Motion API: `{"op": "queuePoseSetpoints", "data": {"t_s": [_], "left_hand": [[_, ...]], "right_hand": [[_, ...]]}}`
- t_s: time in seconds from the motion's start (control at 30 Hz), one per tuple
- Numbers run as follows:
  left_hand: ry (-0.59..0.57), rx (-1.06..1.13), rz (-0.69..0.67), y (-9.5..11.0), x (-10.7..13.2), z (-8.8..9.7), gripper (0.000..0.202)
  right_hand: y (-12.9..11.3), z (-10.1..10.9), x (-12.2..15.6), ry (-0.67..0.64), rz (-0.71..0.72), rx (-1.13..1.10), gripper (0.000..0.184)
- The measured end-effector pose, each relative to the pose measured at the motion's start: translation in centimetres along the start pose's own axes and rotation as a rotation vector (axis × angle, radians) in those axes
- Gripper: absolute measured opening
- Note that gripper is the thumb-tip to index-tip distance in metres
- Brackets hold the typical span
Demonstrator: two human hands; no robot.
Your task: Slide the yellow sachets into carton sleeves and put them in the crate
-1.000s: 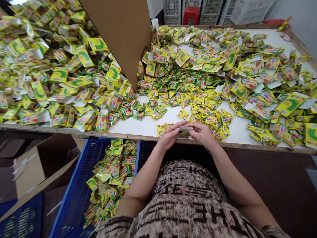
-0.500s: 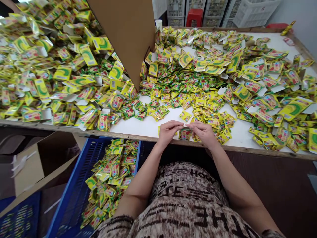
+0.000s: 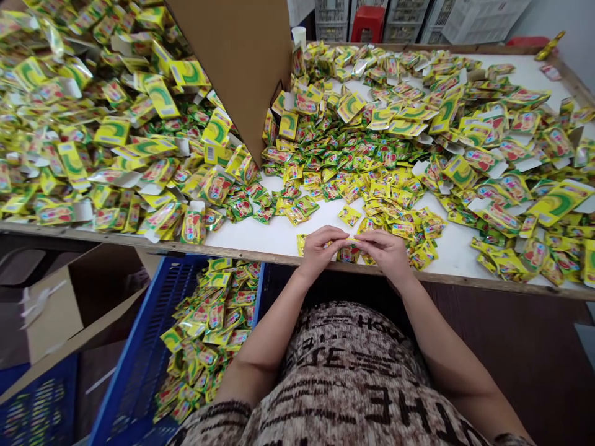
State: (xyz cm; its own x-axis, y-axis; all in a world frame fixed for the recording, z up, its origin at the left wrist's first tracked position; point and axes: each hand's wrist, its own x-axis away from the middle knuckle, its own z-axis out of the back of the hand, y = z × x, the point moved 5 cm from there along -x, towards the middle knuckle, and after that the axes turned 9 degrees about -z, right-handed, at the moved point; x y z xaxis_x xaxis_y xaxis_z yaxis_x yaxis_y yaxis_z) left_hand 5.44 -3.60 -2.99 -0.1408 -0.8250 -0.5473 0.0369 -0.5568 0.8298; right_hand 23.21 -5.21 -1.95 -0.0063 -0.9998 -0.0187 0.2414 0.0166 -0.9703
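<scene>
My left hand (image 3: 320, 251) and my right hand (image 3: 383, 251) meet over the front edge of the white table (image 3: 274, 234). Fingertips of both hands pinch a small yellow packet (image 3: 352, 240), seen nearly edge-on and mostly covered by the fingers. Just below it, a printed sachet (image 3: 348, 254) shows between the hands. Another yellow sachet (image 3: 300, 244) lies beside my left hand, partly hidden by it. Close beyond the fingertips is a single yellow sachet (image 3: 348, 215). A pile of yellow sachets (image 3: 388, 207) spreads behind and beside my right hand.
Printed small boxes (image 3: 483, 158) heap up at the right, and a larger heap of boxes (image 3: 116, 136) covers the left. A brown cardboard panel (image 3: 246, 68) stands between them. Below the table edge, a blue crate (image 3: 132, 359) holds many packets. An opened carton (image 3: 60, 310) is further left.
Between the fingertips, a pale thin edge showed before; a yellow edge shows now. The hands stay in nearly the same place, and the camera view has shifted slightly.
</scene>
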Motion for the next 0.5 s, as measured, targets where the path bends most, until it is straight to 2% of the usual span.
{"op": "queuePoseSetpoints", "data": {"t_s": [0.2,0.33,0.5], "left_hand": [[-0.054,0.004,-0.05,0.1,0.3,0.0,0.011],[-0.099,-0.063,-0.123,0.5,0.2,-0.2,0.01],[-0.187,-0.176,-0.233,0.4,1.2,-0.7,0.013]], "right_hand": [[-0.5,0.1,0.6,-0.023,0.175,0.093,0.016],[-0.7,0.0,1.0,0.03,0.32,0.202,0.018],[0.5,-0.4,2.6,0.075,0.381,0.315,0.022]]}}
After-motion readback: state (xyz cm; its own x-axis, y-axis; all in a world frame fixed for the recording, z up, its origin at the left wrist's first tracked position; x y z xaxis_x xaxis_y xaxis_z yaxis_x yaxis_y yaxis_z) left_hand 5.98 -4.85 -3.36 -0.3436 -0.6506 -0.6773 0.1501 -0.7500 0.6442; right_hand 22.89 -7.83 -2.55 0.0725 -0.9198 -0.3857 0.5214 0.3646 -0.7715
